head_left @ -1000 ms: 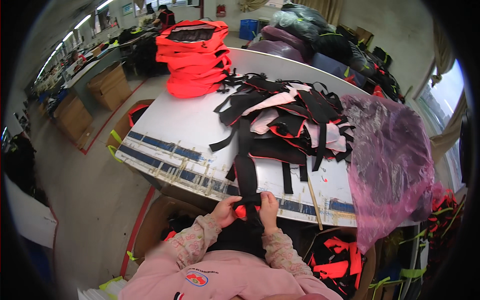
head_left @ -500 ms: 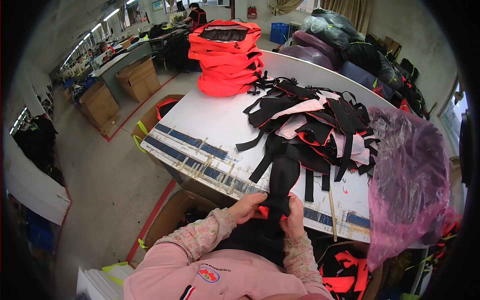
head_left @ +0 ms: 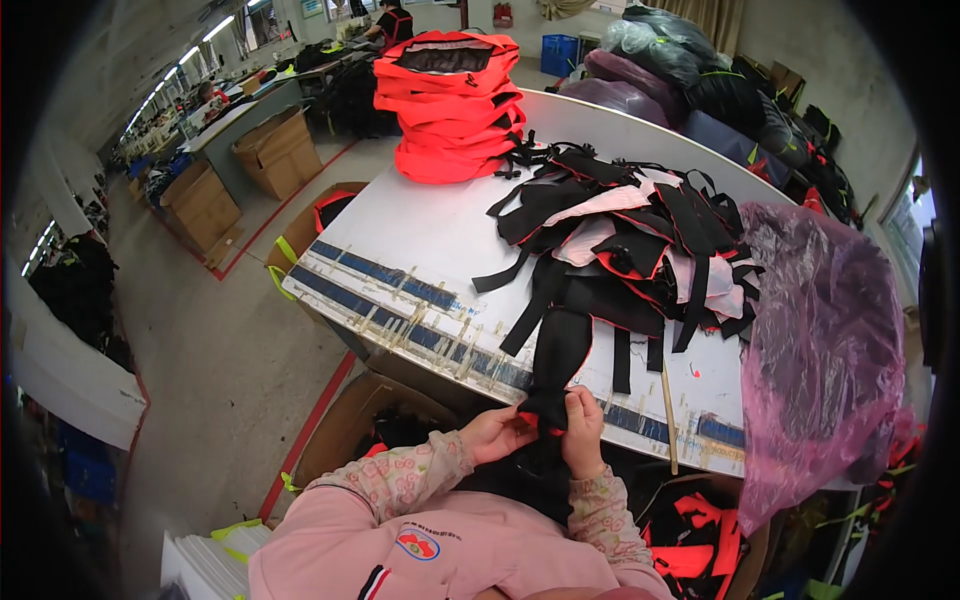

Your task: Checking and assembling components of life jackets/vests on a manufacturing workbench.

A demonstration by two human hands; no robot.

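A black padded strap (head_left: 563, 350) with red edging runs from the pile over the table's front edge to my hands. My left hand (head_left: 497, 435) grips the near end from the left, its fingers closed on the edge. Opposite it, my right hand (head_left: 583, 432) is closed on the same end, thumb uppermost. The end is bunched between them, with a bit of red showing underneath. Beyond lies a loose pile of black straps (head_left: 690, 215) with red edges, pale pink backing and dangling webbing strips.
A tall stack of bright red-orange bags (head_left: 455, 135) stands on the white table (head_left: 400, 215) at the far left. Pink plastic sheeting (head_left: 820, 350) hangs over the right edge. A thin stick (head_left: 669, 420) lies near the front. Cardboard boxes (head_left: 340, 430) sit below. Another person (head_left: 393, 25) works far off.
Both hands have shifted slightly down, drawing the strap's near end a little toward me. The left hand's fingers have turned in under the end. The pile stays in place.
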